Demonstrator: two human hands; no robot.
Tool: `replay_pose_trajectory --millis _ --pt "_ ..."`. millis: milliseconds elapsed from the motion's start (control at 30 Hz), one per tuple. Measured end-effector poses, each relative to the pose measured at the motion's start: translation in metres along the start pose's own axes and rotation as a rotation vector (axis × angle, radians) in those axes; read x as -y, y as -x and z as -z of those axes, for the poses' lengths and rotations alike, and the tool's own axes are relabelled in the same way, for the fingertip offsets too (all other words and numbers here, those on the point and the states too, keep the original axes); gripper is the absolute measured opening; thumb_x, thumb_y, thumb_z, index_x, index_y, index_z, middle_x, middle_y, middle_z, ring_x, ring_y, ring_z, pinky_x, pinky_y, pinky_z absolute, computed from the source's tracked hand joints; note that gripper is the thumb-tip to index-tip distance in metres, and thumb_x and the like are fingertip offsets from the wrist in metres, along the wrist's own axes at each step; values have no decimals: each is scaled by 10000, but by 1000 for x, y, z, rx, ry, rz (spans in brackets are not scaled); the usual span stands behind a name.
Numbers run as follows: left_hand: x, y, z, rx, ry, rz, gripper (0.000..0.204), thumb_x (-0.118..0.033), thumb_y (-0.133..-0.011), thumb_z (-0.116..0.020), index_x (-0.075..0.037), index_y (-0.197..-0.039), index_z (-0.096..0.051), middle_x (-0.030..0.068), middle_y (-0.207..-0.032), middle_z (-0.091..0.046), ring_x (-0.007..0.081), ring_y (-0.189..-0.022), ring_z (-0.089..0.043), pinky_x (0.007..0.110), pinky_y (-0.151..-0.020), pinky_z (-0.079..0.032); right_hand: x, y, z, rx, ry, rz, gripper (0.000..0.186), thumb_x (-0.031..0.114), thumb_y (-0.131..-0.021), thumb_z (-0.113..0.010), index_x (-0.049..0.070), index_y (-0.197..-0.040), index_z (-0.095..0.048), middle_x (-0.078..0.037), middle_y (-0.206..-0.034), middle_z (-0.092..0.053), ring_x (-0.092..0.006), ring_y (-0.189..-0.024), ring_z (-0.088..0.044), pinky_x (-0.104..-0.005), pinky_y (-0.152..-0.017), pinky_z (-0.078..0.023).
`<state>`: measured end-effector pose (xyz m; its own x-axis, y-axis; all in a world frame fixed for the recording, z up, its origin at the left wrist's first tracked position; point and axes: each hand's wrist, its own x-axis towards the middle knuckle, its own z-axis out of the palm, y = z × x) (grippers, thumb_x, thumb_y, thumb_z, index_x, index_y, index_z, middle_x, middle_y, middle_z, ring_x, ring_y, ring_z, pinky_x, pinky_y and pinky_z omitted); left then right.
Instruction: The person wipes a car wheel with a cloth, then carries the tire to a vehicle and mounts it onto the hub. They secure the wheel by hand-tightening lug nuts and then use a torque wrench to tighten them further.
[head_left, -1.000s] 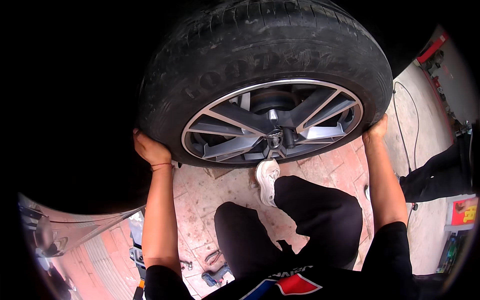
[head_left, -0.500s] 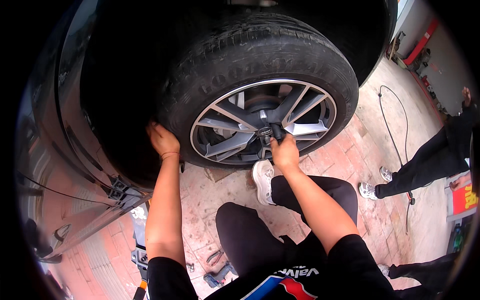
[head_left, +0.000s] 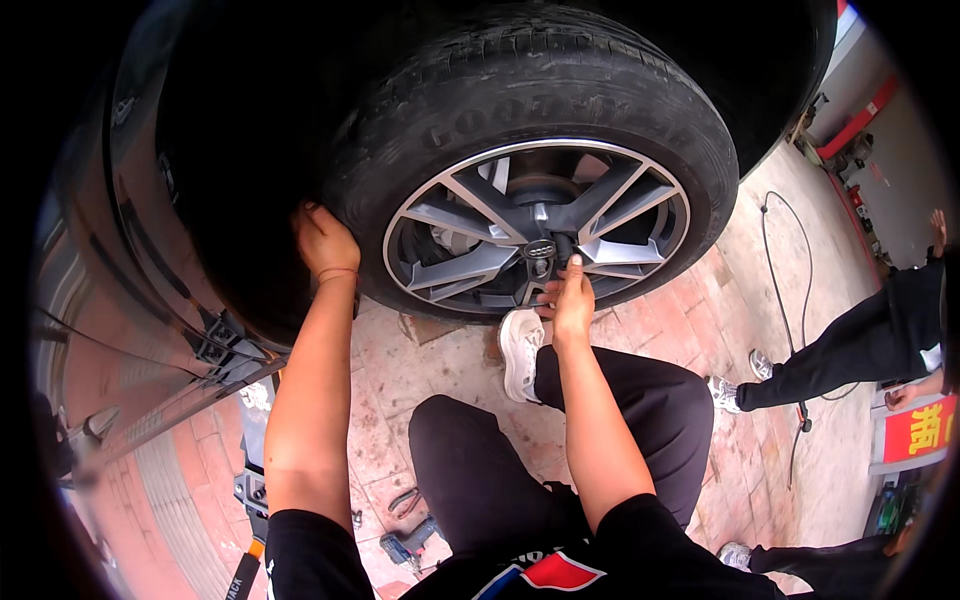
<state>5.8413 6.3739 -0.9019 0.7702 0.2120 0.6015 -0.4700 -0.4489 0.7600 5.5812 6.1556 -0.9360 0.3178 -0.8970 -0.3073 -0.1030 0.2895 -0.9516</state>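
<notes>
The left hand (head_left: 322,240) presses flat, fingers spread, against the tyre (head_left: 480,110) at its left edge. The wheel (head_left: 537,228) stands upright in the car's arch. Right of it, the right hand (head_left: 570,300) pinches closed on a small bolt (head_left: 547,268) just below the hub, directly above its fingertips, and is the nearer one.

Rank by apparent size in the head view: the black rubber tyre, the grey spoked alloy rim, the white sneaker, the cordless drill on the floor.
1. Black rubber tyre
2. Grey spoked alloy rim
3. White sneaker
4. Cordless drill, smallest, though partly hidden by the leg.
</notes>
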Motion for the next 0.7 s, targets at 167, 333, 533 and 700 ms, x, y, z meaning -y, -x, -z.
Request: replay_pose_trajectory --millis 167,333,533,700 --pt "-1 -2 1 28 -4 -9 518 -342 -1052 -314 23 -1229 -637 284 -1246 -612 465 -1174 -563 479 -1015 -442 0 -5 -3 289 -584 -124 531 567 -1026 -466 98 -781 -515 -45 -669 -502 -215 -572 -522 -432 -661 -486" --pt "-2 -1 -1 1 16 -43 527 -342 -1052 -310 27 -1225 -643 284 -1240 -617 461 -1165 -569 479 -1008 -446 -3 -5 -7 452 -933 -497 616 679 -1006 -389 117 -796 -528 -20 -660 -470 -178 -554 -456 -345 -614 -426" --pt "-4 -1 1 8 16 -12 525 -324 -1054 -301 40 -1209 -646 290 -1246 -616 468 -1165 -563 478 -1014 -440 -6 -13 -4 -32 122 331 501 487 -1024 -544 -3 -930 -591 -93 -795 -633 -253 -699 -602 -426 -737 -507" --pt "-2 -2 1 20 21 -42 532 -317 -1050 -291 45 -1222 -643 284 -1274 -610 456 -1200 -555 469 -1043 -428 -7 -12 -2 287 -650 -294 528 535 -1046 -463 40 -938 -610 -71 -769 -615 -209 -689 -610 -447 -727 -524"
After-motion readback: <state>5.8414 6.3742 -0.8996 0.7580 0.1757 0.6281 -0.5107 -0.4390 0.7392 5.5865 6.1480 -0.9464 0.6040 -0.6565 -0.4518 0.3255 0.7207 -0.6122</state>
